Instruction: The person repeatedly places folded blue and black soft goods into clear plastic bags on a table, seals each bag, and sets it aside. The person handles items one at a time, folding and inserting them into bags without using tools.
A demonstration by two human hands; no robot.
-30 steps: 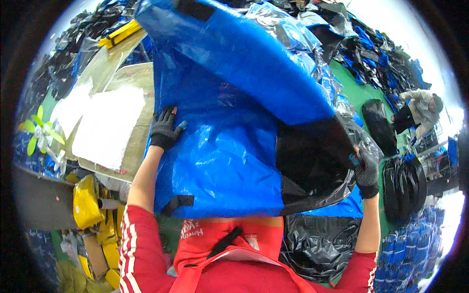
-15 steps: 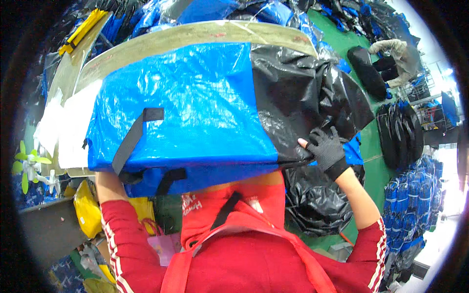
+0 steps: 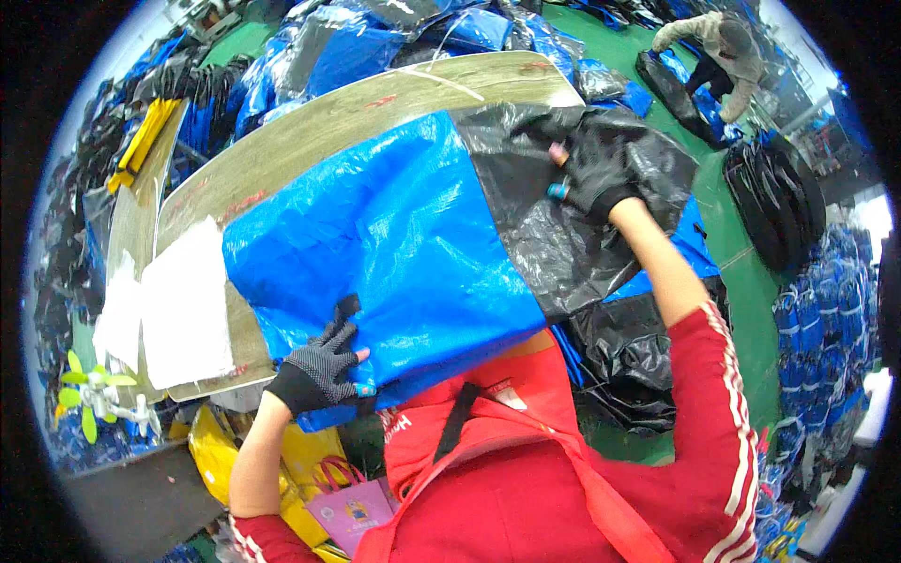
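A large bag (image 3: 404, 244) of shiny woven plastic, blue on the left and black on the right, lies slantwise across a wood-patterned board. My left hand (image 3: 324, 368), in a black dotted glove with bare fingertips, rests on its near-left edge with fingers apart. Under that hand runs a black strap (image 3: 347, 305), partly covered. My right hand (image 3: 601, 178), gloved alike, presses on the wrinkled black part, thumb and forefinger apart, the other fingers blurred. Each thumb has a blue wrap. The bag's near side hangs against my red apron (image 3: 526, 394).
White sheets (image 3: 188, 310) lie on the wooden board (image 3: 375, 108). A small green fan (image 3: 94, 385) stands at left, above yellow bags (image 3: 211, 450) and a pink bag (image 3: 352, 511). Bag piles (image 3: 357, 56) surround the board. Another person (image 3: 727, 61) bends over a black bag, far right.
The bag has turned and slid toward me, its left end lower. My left hand has come out from beneath onto its edge. My right hand has moved farther up the black part.
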